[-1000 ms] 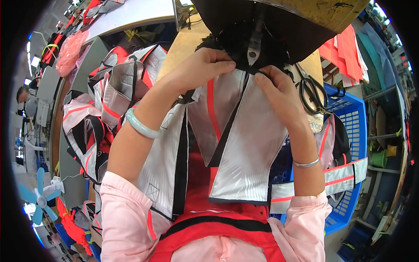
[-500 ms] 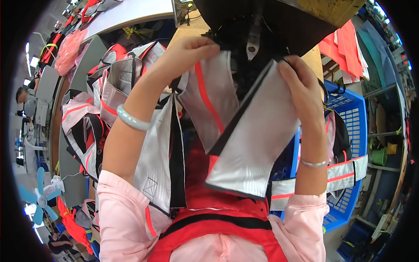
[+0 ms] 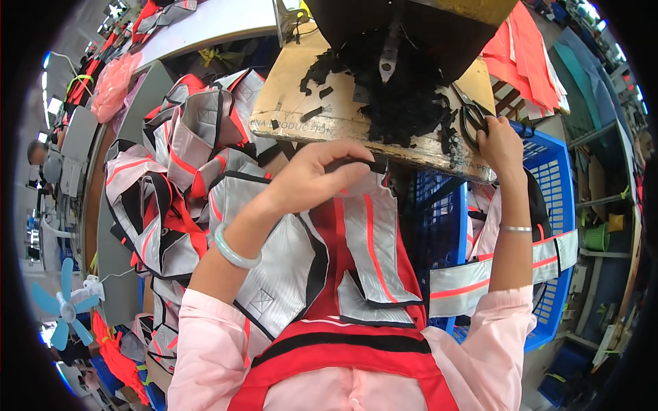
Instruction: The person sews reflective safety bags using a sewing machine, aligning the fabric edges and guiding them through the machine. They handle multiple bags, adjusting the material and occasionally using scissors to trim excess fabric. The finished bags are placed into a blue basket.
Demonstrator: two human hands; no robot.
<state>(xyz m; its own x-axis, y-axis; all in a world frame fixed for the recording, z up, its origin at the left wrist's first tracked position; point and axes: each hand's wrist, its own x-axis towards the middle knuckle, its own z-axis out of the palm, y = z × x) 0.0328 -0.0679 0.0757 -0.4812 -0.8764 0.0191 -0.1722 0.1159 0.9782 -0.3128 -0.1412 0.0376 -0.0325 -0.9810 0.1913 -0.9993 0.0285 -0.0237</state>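
Observation:
My left hand is closed, its thumb and fingers pinching the black-bound upper edge of a silver fabric piece with a red-orange stripe. The piece hangs down over my red apron, its lower end folded. Another silver panel with black trim and a stitched crossed square lies beside it, below my left forearm. At the right end of the worktop, my right hand has its fingers curled on the black handles of a pair of scissors. The blades point away, toward the dark scraps.
Black scraps cover part of the worn wooden worktop under a dark machine part with a metal tip. Silver-and-red sewn pieces are heaped at left. A blue basket stands at right; orange fabric lies beyond it.
My right hand has let go of the silver fabric and moved to the scissors. My left hand has come down and nearer with the piece, uncovering the worktop and its black scraps.

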